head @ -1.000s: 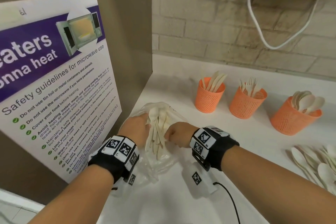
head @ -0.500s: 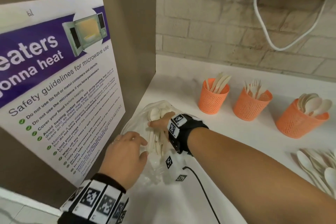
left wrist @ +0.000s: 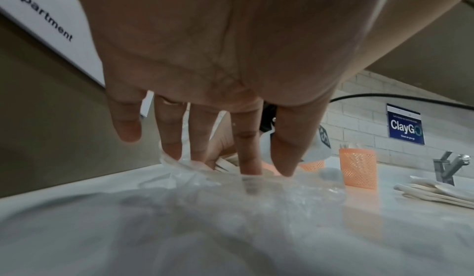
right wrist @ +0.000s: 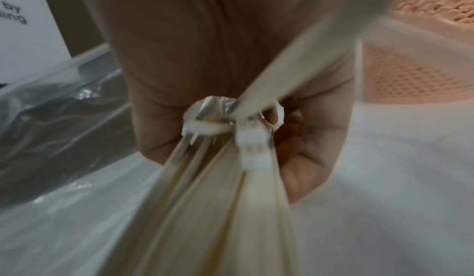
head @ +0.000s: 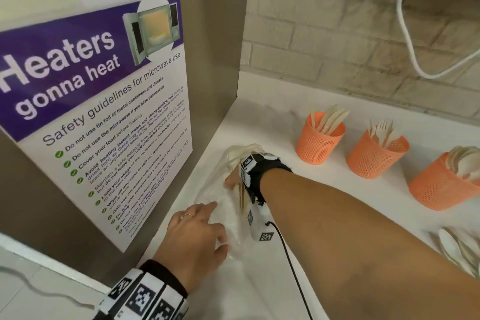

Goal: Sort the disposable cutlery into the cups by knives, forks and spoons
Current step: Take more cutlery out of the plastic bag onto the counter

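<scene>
A clear plastic bag (head: 218, 205) lies on the white counter by the left wall. My right hand (head: 233, 182) is inside it and grips a tied bundle of cream cutlery (right wrist: 218, 199). The bundle's heads (head: 241, 153) stick out past my wrist. My left hand (head: 200, 234) rests near the bag's mouth, and its straight fingers (left wrist: 248, 158) press on the plastic (left wrist: 231, 203). Three orange mesh cups stand at the back right: knives (head: 320, 140), forks (head: 376, 158), spoons (head: 446, 187).
A poster (head: 91, 112) hangs on the brown side panel close to my left. Loose spoons (head: 459, 249) lie at the right edge. A white cable (head: 405, 21) hangs on the brick wall. A tap (left wrist: 448, 164) stands beyond the cups.
My right hand has gone deeper into the bag and now grips the bundle. My left hand has drawn back toward me and lies flat on the plastic.
</scene>
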`<state>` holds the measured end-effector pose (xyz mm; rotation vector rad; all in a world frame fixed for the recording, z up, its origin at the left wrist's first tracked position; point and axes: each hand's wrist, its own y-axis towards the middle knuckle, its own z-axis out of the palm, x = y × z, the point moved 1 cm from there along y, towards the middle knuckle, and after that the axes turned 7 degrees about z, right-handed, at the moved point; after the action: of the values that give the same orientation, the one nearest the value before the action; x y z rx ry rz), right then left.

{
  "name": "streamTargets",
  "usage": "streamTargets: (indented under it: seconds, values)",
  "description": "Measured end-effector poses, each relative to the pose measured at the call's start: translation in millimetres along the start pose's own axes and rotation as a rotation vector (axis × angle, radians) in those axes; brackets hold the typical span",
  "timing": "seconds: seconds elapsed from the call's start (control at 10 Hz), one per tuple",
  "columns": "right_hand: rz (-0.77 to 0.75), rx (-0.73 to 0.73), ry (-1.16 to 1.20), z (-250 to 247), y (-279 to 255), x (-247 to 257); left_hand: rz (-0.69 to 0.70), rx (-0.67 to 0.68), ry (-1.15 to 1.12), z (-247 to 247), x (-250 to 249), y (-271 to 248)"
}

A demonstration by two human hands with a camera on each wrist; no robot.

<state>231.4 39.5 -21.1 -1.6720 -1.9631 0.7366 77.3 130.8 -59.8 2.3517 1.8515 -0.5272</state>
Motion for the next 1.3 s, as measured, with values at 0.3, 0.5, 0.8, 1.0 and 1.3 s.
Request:
streamTargets:
  seconds: [0.3, 0.5, 0.8, 1.0, 1.3]
  values:
    - [-0.072, -0.084, -0.059, 5.8, 7.3, -18.6, -0.012, 0.021, 0.007, 6.4, -1.6, 4.3]
    - [-0.01, -0.125, 0.086, 11.5, 23.9, -32.1, -0.023, 0.059, 0.029, 2.9, -0.2, 7.7]
    - [0.008, -0.285, -0.057, 19.8, 16.7, -31.9, -0.047, 0.137, 0.048, -0.1, -7.5, 15.0]
    - [0.063, -0.164, 0.165, 16.2, 11.6, -36.8, -0.052, 0.186, 0.044, 4.2, -1.4, 17.3]
    - [0.044, -0.147, 0.255, 15.0, 6.8, -43.0, -0.009, 0.164, 0.08, 4.2, 0.0, 21.3]
